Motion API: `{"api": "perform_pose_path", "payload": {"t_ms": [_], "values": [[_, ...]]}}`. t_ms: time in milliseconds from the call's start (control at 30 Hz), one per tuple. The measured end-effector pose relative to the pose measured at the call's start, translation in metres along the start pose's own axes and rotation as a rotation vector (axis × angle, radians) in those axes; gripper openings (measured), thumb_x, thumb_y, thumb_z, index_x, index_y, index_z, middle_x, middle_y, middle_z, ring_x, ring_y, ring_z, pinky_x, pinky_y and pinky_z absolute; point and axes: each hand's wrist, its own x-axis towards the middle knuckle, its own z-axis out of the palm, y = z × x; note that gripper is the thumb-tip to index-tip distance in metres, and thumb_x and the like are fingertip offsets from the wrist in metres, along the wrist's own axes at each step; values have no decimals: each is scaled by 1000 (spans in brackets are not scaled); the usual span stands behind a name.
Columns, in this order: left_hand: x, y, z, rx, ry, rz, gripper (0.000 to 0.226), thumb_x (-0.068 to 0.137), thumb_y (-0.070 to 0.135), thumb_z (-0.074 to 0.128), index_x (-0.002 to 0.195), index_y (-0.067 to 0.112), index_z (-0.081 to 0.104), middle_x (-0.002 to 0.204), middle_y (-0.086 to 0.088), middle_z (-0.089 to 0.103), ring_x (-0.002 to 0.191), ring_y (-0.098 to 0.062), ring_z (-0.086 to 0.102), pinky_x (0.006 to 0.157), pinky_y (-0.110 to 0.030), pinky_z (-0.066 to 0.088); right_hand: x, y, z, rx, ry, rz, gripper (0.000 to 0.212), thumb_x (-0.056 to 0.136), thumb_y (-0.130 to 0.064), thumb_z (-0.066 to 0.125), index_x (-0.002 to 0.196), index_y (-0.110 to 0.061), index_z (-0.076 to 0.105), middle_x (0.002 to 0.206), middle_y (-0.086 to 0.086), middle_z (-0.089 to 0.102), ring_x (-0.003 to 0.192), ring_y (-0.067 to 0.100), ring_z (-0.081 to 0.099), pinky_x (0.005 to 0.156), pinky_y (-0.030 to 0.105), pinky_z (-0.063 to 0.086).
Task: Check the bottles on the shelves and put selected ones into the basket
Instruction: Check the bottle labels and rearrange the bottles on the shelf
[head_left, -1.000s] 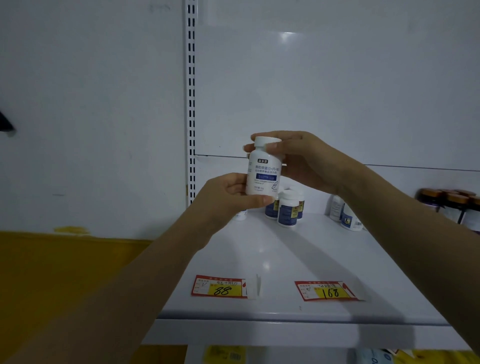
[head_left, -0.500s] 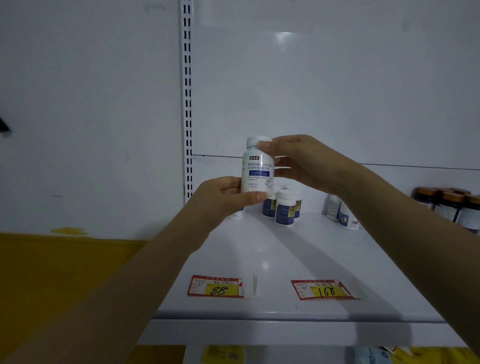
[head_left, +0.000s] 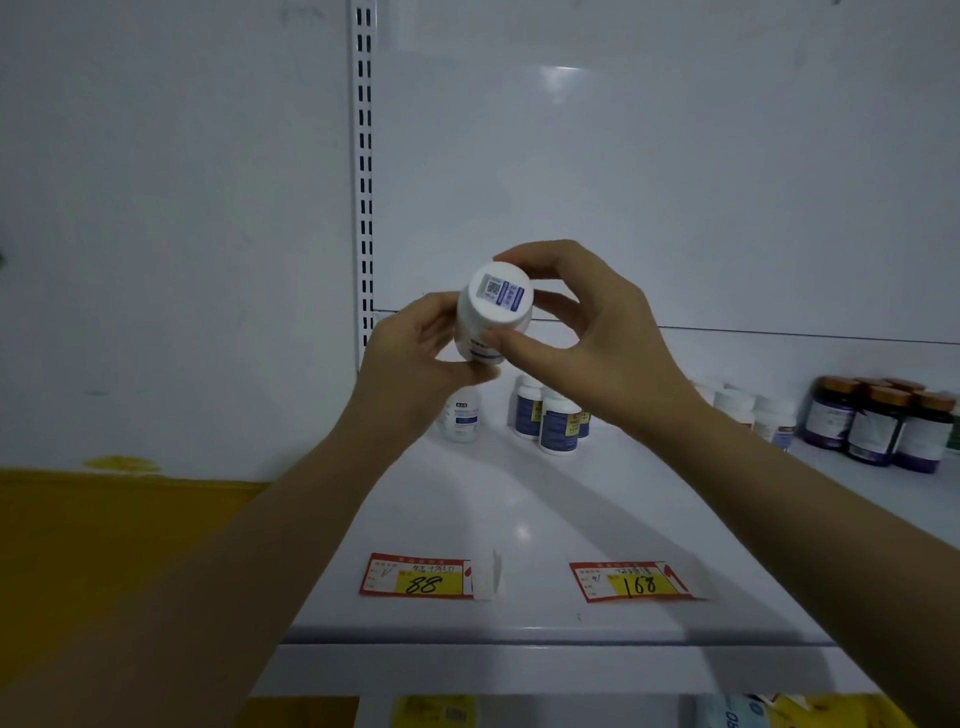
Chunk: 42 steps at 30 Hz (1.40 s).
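Currently the white bottle (head_left: 498, 306) is held in the air in front of me, above the back part of the white shelf (head_left: 519, 519), and touches nothing but my hands. It is tipped so that one flat round end faces me. That end carries a small sticker with a square code and blue print. I cannot tell whether this end is the cap or the base. A strip of blue label shows on the body below it.

My left hand (head_left: 415, 353) grips the body from the left, thumb underneath. My right hand (head_left: 587, 332) pinches the near end, forefinger over the top edge and thumb on the lower edge. Both hands are clamped on the same bottle.

On the shelf behind my hands:
- one white bottle (head_left: 461, 418), upright, below my left hand;
- a tight group of blue-labelled bottles (head_left: 553, 421) just to its right;
- more white bottles (head_left: 753, 410) behind my right wrist;
- dark bottles with brown caps (head_left: 878, 421) at the far right.

Two price tags lie flat near the front edge, one marked 88 (head_left: 418, 577), one marked 168 (head_left: 631, 581). A slotted upright (head_left: 365, 171) runs up the back wall.
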Motion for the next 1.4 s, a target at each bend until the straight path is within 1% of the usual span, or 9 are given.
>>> {"api": "perform_pose_path", "payload": {"t_ms": [200,367,500,700,833,1000,1100,1233,1400], "values": [[4,8,-1,109,-35,23,53,63,0,82,104,28,62,96,23,65,98,4,63,93,-16,48,3,1,-4,-17,56,-26,43,81,-12,72,122,-11,57,115,-4,62,107,2,58,91,16,48],[0,30,-3,120,-124,-89,26,66,32,77,85,37,60,72,23,68,74,9,66,65,-7,50,40,-4,-18,314,-2,375,38,87,-26,67,120,-8,61,105,4,71,96,13,69,85,25,55],[5,40,-5,-62,-211,-425,45,65,47,69,100,19,65,91,-1,75,88,-16,71,84,-27,54,62,0,-21,430,-147,755,40,85,-35,67,109,-4,65,90,7,70,76,16,70,65,23,57],[4,41,-7,-121,-364,-734,48,78,51,62,98,8,64,93,-12,74,87,-22,72,88,-34,53,59,15,-17,338,-283,1101,41,85,-38,68,101,-1,61,89,11,62,66,15,62,46,19,52],[4,37,-6,-105,-362,-719,38,76,44,67,100,14,63,94,-10,74,88,-21,72,87,-34,53,55,20,-14,379,-264,1036,42,85,-34,68,112,-2,63,92,10,64,72,17,63,55,22,57],[6,27,-1,-38,-235,-537,45,65,26,79,107,16,66,97,2,74,94,-12,69,89,-28,52,56,14,-22,497,-212,654,38,79,-24,71,111,-4,66,102,8,72,91,18,70,83,28,57],[4,19,-3,39,-133,-377,32,68,16,81,96,23,67,86,12,74,80,-2,69,72,-17,52,48,17,-21,458,-161,483,32,84,-15,68,115,-7,65,109,7,71,100,18,68,90,28,54],[-2,6,-4,91,-114,-308,42,64,7,83,101,16,65,94,6,72,83,-8,70,77,-19,55,33,29,-16,389,-167,442,31,83,-13,69,114,-14,66,108,3,72,102,15,67,94,29,52],[-4,-12,-7,219,-112,-345,42,62,16,85,96,24,61,89,13,66,84,-4,66,76,-18,50,35,33,-8,73,-309,433,31,85,-30,68,115,-26,63,108,-10,69,101,6,65,91,25,51]]}}
